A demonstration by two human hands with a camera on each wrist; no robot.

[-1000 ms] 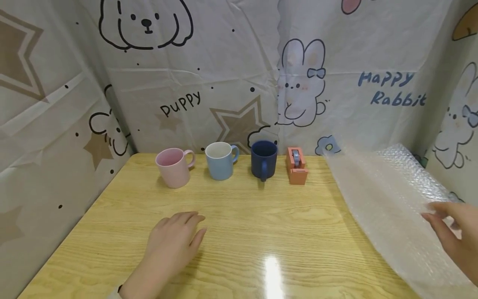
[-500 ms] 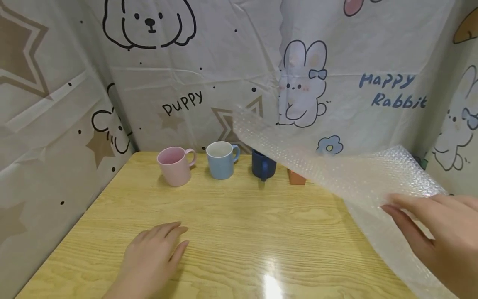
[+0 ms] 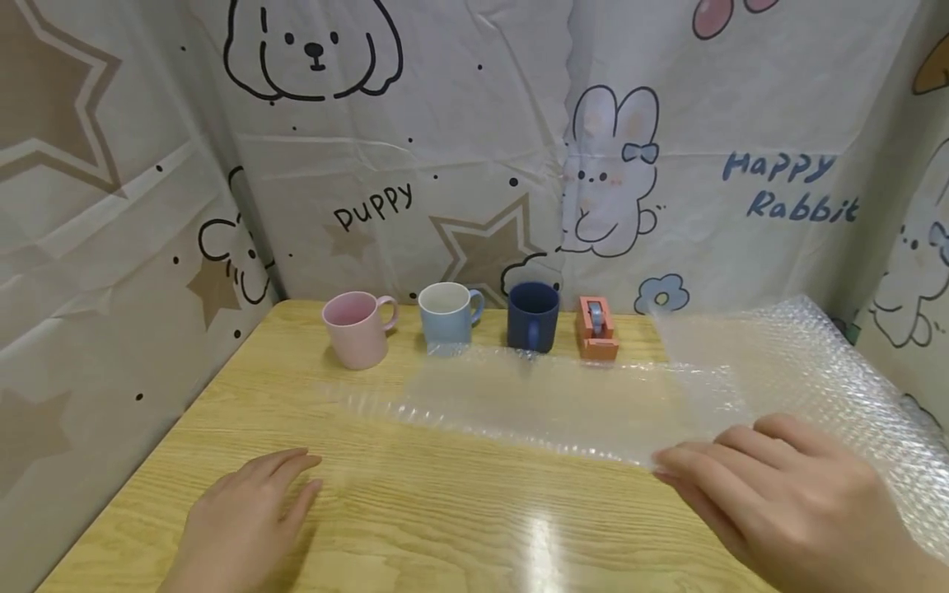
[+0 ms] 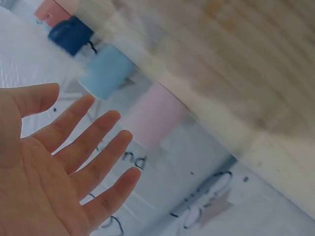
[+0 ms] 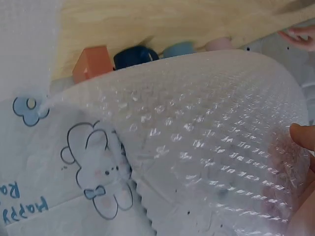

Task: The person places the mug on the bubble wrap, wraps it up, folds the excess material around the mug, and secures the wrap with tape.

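Observation:
My right hand [image 3: 786, 494] pinches the edge of a clear sheet of bubble wrap [image 3: 549, 403]. The sheet stretches leftward from the fingers over the table, and its far edge overlaps the light blue mug [image 3: 447, 317] and the dark blue mug [image 3: 533, 317] in the head view. In the right wrist view the bubble wrap [image 5: 197, 132] bows up in front of the thumb. My left hand [image 3: 240, 519] hovers at the table's front left, holding nothing; the left wrist view shows its fingers [image 4: 93, 164] spread and straight. A pink mug [image 3: 357, 333] stands farthest left of the mugs.
An orange tape dispenser [image 3: 597, 329] stands right of the dark blue mug. More bubble wrap [image 3: 823, 371] lies along the table's right side. The wooden table [image 3: 445, 511] ends at a hanging cloth [image 3: 504, 132] printed with cartoon animals, and another cloth wall rises on the left.
My right hand has moved left, drawing the bubble wrap across the table; the sheet swung up, then came down in front of the mugs. My left hand has shifted left and down.

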